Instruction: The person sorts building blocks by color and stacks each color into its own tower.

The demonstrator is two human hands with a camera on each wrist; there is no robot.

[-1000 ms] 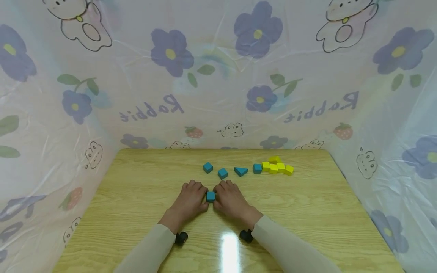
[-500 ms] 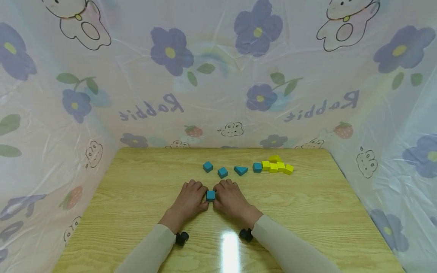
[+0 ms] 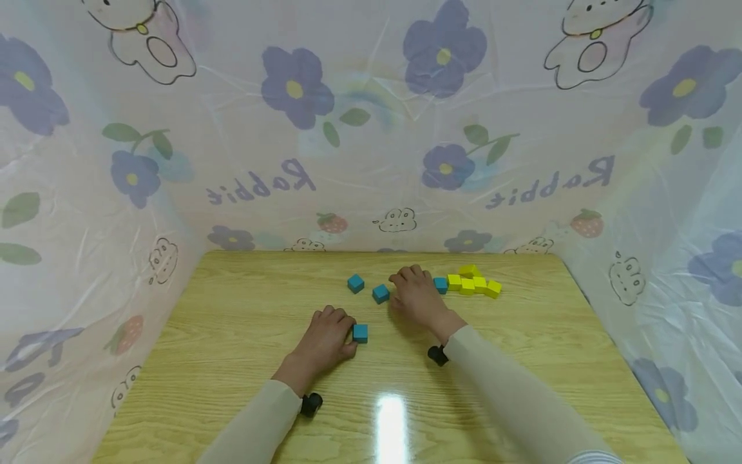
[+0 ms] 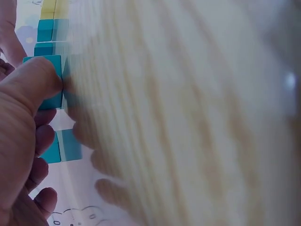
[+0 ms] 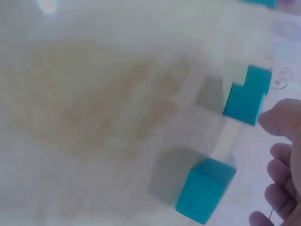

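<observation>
On the table (image 3: 243, 374), my left hand (image 3: 324, 338) holds a blue cube (image 3: 361, 333) between thumb and fingers. The left wrist view shows the thumb pressed on this cube (image 4: 52, 96). My right hand (image 3: 420, 296) hovers farther back, over the row of blue blocks, fingers loosely bent and apart. It covers the blue triangular block in the head view. In the right wrist view a blue block (image 5: 204, 190) stands near its fingers with a gap between. Two blue cubes, one left (image 3: 355, 283) and one nearer (image 3: 380, 294), lie left of the right hand.
Right of my right hand sits another blue cube (image 3: 441, 285), partly hidden. Several yellow blocks (image 3: 467, 287) cluster beside it, with a yellow triangular-looking piece (image 3: 468, 270) behind. A patterned curtain (image 3: 371, 148) encloses the table's back and sides.
My right hand has let go of the front blue cube and moved back and right to the blue triangular block. The left hand stays on the cube.
</observation>
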